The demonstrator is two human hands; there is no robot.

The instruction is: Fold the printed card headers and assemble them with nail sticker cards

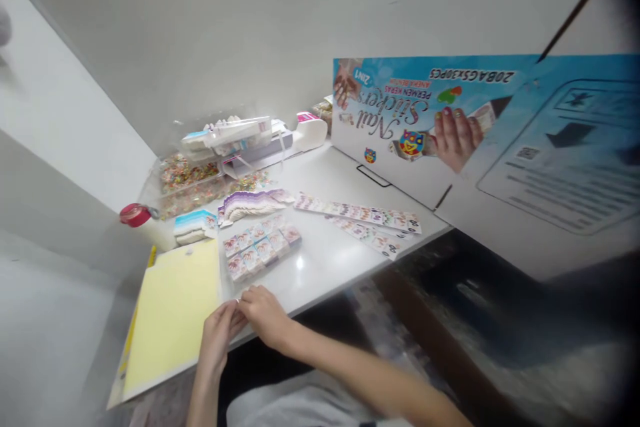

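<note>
Near the table's front edge, my left hand (219, 328) and my right hand (261, 312) meet with their fingers pinched together. A tiny pale bit shows between the fingertips; what it belongs to is hidden. Just beyond them lies a block of small printed boxes (263, 250), lined up in rows under what looks like clear wrap. To the left of my hands is a pale yellow sheet (173, 313). Behind the boxes rests a fanned row of purple and white cards (253, 203), with a stack of blue and white cards (195, 223) to its left.
Printed sticker strips (360, 213) lie on the white table (320, 280) at right. A large nail sticker carton (395, 127) stands upside down behind them. Clear tubs of colourful wrapped pieces (187, 177), a white tape dispenser (311, 130) and a red-capped container (137, 215) stand farther back.
</note>
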